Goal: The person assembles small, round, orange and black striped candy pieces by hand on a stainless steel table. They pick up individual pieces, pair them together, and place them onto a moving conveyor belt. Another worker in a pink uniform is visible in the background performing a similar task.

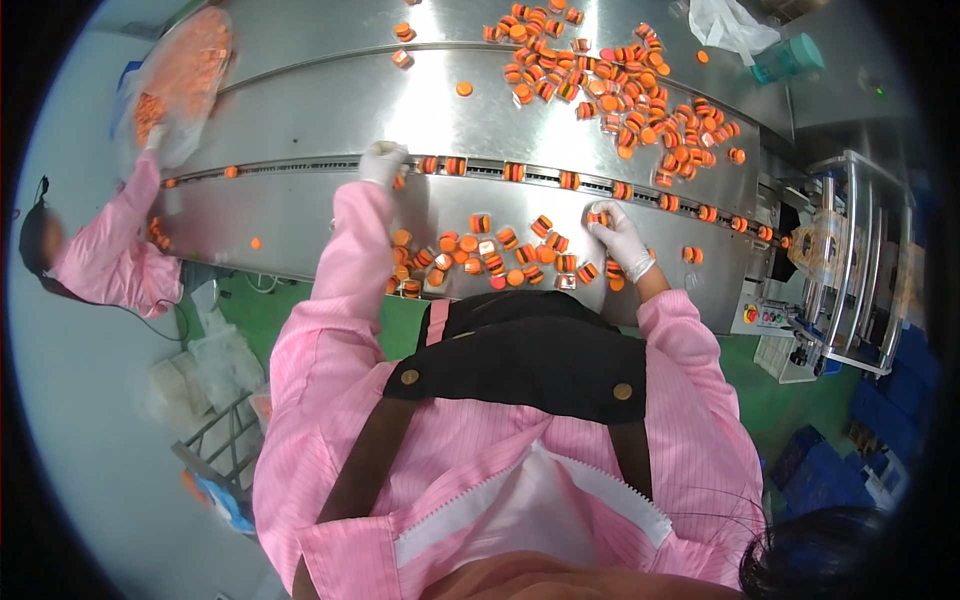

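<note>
Both my hands wear white gloves. My left hand [383, 163] is closed at the narrow conveyor [488, 167]; its fingertips hide whatever they grip. An orange piece [400, 182] shows just under that hand, and whether it is held cannot be told. My right hand [624, 242] pinches an orange-and-dark layered round sweet [597, 217], like a macaron, above the near side of the steel table. Similar layered sweets [513, 171] sit spaced along the conveyor. Between my hands and nearer my body lies a loose group of them [493, 262], some in clear wrapping or trays.
A large pile of the sweets [630, 90] covers the far table. At right stand a roller machine [850, 260], its control box [765, 316] and a teal cup [790, 60]. Left, a co-worker in pink [120, 245] reaches toward a clear bag of orange pieces [185, 75].
</note>
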A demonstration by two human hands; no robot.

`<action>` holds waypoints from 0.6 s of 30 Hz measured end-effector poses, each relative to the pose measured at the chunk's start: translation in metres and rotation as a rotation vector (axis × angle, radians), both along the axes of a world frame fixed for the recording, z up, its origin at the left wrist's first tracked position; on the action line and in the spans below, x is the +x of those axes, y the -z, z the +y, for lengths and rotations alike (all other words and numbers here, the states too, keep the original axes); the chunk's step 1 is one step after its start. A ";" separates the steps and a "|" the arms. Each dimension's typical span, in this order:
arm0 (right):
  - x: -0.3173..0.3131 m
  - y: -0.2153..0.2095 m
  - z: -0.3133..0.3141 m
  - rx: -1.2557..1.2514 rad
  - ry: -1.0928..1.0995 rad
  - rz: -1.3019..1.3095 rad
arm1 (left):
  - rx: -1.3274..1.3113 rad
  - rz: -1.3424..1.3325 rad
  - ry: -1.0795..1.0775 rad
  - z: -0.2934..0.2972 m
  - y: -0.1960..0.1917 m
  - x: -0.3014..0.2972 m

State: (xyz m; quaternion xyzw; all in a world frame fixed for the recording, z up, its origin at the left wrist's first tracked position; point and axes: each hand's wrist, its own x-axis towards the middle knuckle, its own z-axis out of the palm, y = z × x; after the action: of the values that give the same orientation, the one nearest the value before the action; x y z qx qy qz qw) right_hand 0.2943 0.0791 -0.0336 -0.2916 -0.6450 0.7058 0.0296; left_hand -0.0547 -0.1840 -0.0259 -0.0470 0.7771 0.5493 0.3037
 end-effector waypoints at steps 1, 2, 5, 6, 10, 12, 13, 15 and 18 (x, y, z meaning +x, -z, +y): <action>-0.001 0.001 0.000 -0.008 -0.006 -0.030 | 0.219 -0.158 -0.182 -0.009 0.001 -0.005; 0.000 0.001 -0.001 -0.031 0.005 -0.014 | 0.437 -0.316 -0.367 -0.016 0.004 -0.009; -0.001 -0.004 -0.004 -0.107 0.033 0.022 | 0.686 -0.780 -0.530 -0.033 -0.011 -0.001; -0.001 -0.004 -0.003 -0.131 0.031 0.027 | 0.773 -0.845 -0.491 -0.041 -0.017 0.006; -0.002 -0.008 -0.003 -0.138 0.025 0.011 | 0.889 -0.810 -0.286 -0.039 -0.031 0.026; -0.003 -0.010 -0.003 -0.136 0.021 0.003 | 0.830 -0.709 -0.136 -0.041 -0.034 0.026; -0.003 -0.011 -0.004 -0.138 0.023 -0.008 | 0.798 -0.658 -0.062 -0.040 -0.036 0.026; -0.004 -0.014 -0.005 -0.136 0.022 -0.019 | 0.642 -0.517 0.057 -0.044 -0.037 0.015; -0.004 -0.016 -0.005 -0.124 0.019 -0.013 | 0.253 -0.270 0.109 -0.036 -0.038 0.003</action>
State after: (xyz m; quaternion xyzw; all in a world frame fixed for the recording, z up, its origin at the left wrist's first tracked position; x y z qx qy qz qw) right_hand 0.2901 0.0738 -0.0178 -0.3035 -0.5975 0.7421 0.0143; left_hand -0.0513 -0.2198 0.0118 -0.0394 0.6553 0.6141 0.4380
